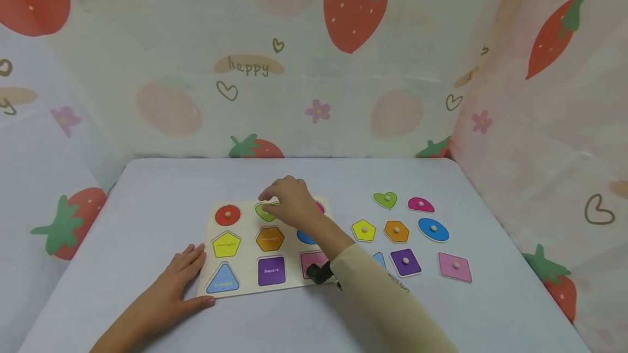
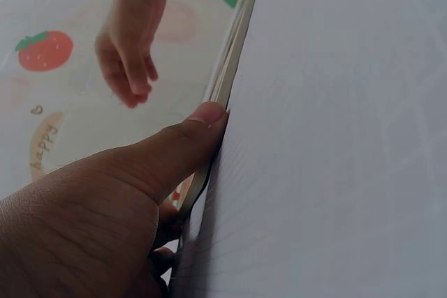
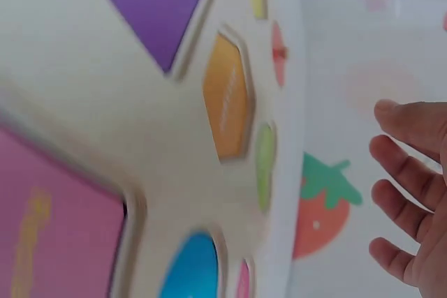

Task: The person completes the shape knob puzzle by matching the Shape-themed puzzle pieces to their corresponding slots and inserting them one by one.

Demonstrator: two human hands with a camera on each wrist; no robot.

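Observation:
A pale puzzle board (image 1: 245,231) with coloured shape recesses lies on the table. At its near left corner rests my left hand (image 1: 169,287), fingers against the left edge and thumb along the front edge; the left wrist view shows the thumb (image 2: 208,113) at the board's side. Over the back of the board, my right hand (image 1: 289,200) hovers by the green heart recess (image 1: 265,212), fingers parted with nothing between them. The right wrist view also shows these fingers (image 3: 401,165) apart and bare. A red circle piece (image 1: 228,215) with a knob sits in the back left recess.
Right of the board lie several loose knobbed pieces, among them a green heart (image 1: 385,200), a magenta semicircle (image 1: 421,205), a blue oval (image 1: 434,230) and a pink parallelogram (image 1: 454,267). My right forearm partly covers a blue triangle (image 1: 379,258). Strawberry-print cloth (image 1: 294,97) surrounds the table.

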